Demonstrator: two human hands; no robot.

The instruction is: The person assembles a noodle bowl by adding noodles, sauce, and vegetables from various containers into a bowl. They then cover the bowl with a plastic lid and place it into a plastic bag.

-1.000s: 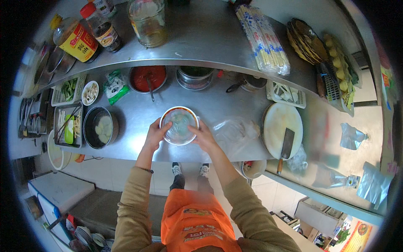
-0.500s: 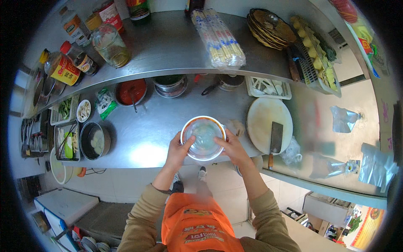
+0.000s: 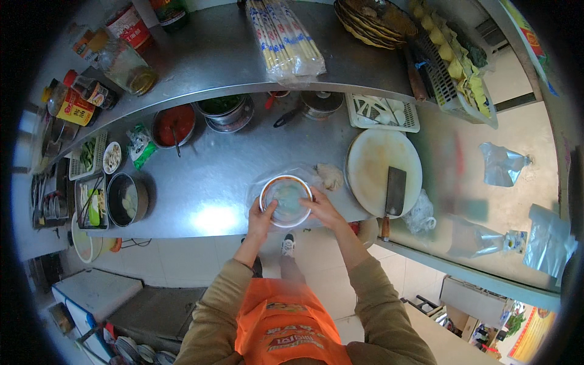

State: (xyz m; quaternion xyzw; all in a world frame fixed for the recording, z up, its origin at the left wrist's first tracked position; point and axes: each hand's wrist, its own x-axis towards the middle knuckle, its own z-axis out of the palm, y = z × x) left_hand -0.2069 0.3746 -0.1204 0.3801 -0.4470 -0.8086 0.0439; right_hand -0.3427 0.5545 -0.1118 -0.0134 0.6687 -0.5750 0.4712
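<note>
A round takeaway bowl [image 3: 285, 204] with an orange-brown rim band and a clear lid is between my two hands near the counter's front edge. My left hand [image 3: 260, 220] grips its left side, thumb over the lid. My right hand [image 3: 322, 208] holds the right side, its thumb also on the lid's edge. Around the bowl spreads thin clear plastic [image 3: 253, 190], like a bag. What is inside the bowl is blurred by the lid. A crumpled pale cloth [image 3: 330, 176] lies just beyond my right hand.
Right of the bowl, a cleaver [image 3: 395, 191] rests on a round chopping board [image 3: 374, 152]. Farther back stand a pot of red sauce [image 3: 164, 125] and a lidded saucepan [image 3: 321, 104]. A dark pot [image 3: 141, 198] is at left. An upper shelf [image 3: 201, 67] overhangs the counter's back.
The bowl has gone lower, toward the counter, with both hands still on it. Clear plastic now shows spread around it. The whole view has shifted slightly.
</note>
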